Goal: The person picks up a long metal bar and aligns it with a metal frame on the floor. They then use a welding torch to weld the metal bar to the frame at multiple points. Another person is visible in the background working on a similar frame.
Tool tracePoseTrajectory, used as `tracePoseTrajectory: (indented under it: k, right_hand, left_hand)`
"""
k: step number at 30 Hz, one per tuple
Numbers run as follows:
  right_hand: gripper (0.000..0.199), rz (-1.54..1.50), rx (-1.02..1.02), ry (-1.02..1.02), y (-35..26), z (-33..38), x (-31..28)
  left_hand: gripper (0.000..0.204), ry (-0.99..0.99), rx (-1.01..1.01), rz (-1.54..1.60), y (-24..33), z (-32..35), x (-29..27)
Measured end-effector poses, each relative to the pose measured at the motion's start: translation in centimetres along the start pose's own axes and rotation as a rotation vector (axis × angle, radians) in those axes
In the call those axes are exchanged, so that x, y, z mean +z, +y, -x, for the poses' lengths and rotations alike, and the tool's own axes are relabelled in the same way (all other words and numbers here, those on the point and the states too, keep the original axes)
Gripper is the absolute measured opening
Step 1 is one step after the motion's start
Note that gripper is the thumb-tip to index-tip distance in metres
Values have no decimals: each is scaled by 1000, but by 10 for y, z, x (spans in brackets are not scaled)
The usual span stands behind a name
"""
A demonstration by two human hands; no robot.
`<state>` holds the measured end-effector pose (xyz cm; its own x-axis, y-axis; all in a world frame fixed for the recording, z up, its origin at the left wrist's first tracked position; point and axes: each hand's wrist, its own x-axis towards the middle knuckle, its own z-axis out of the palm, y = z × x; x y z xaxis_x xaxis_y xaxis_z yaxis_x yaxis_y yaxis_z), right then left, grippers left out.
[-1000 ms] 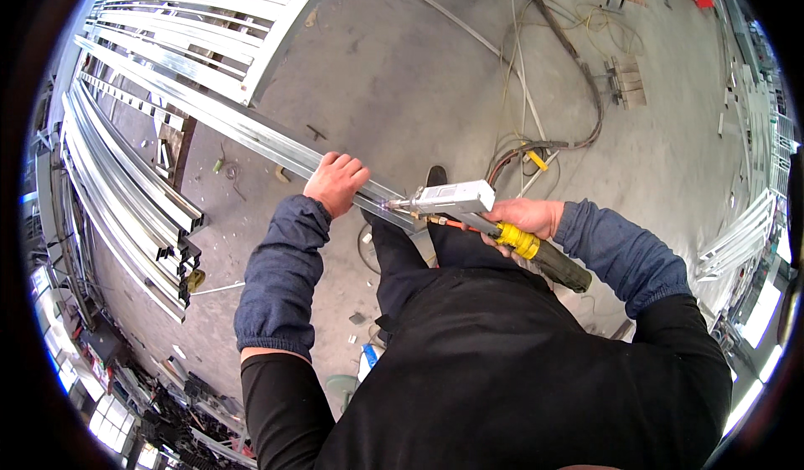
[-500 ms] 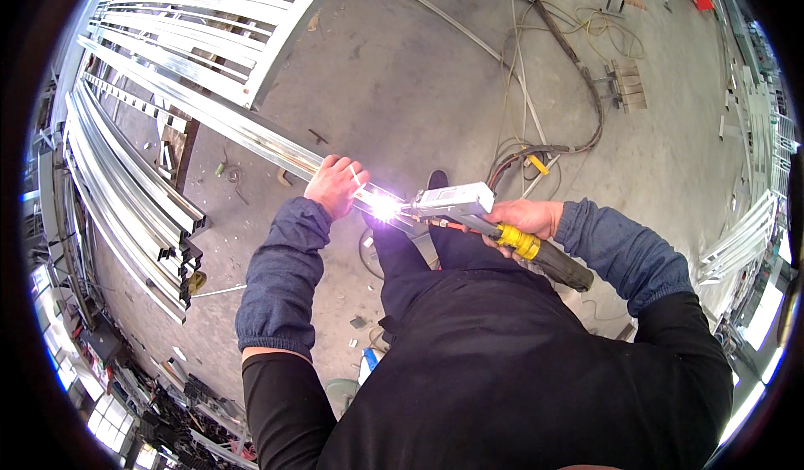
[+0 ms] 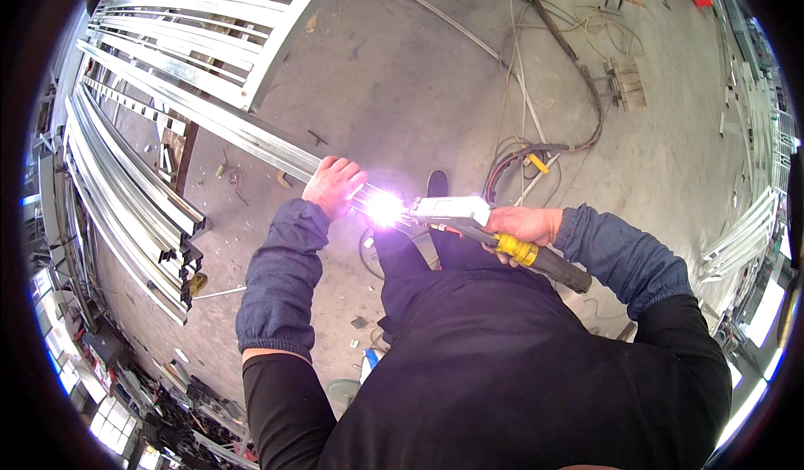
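Welding is under way in the head view: a white-violet arc (image 3: 385, 209) burns at the tip of a hand-held torch (image 3: 452, 210), right against the near end of a long metal rail (image 3: 218, 127). The rail is gripped by the left hand (image 3: 333, 187), fingers curled over it just beside the arc; it runs up and to the left, off toward a stack of similar rails (image 3: 126, 210). The torch is held by the right hand (image 3: 521, 224), which is wrapped shut around the grip just ahead of a yellow band (image 3: 517, 249), with a dark hose trailing back along the forearm. Whether a second piece meets the rail at the arc cannot be told, since the glare hides the joint. Cables (image 3: 544, 148) lie looped on the concrete floor (image 3: 402, 77) beyond, and a finished grille (image 3: 209, 26) lies at upper left.

The step in hand is judged to be a tack or short seam at the rail's end. For the next move, a steady torch tip and an unmoved rail would be called for, with the left fingers kept clear of the heat.
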<state>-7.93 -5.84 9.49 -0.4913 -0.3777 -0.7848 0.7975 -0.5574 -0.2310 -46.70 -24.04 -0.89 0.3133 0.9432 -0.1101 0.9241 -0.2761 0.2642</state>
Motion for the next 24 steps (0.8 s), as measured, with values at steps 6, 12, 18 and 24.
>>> tracePoseTrajectory:
  k: [6, 12, 18, 24]
  right_hand:
    - [44, 13, -18, -1, 3, -2, 1]
    - [43, 16, -13, 0, 7, -3, -2]
    - [41, 69, 28, 16, -2, 1, -2]
    - [36, 72, -129, 12, 20, 24, -14]
  left_hand:
    - [33, 29, 13, 15, 1, -1, -4]
    - [34, 34, -2, 81, -1, 0, -2]
    - [30, 22, 6, -3, -2, 1, -1]
    - [25, 59, 38, 2, -5, 2, -4]
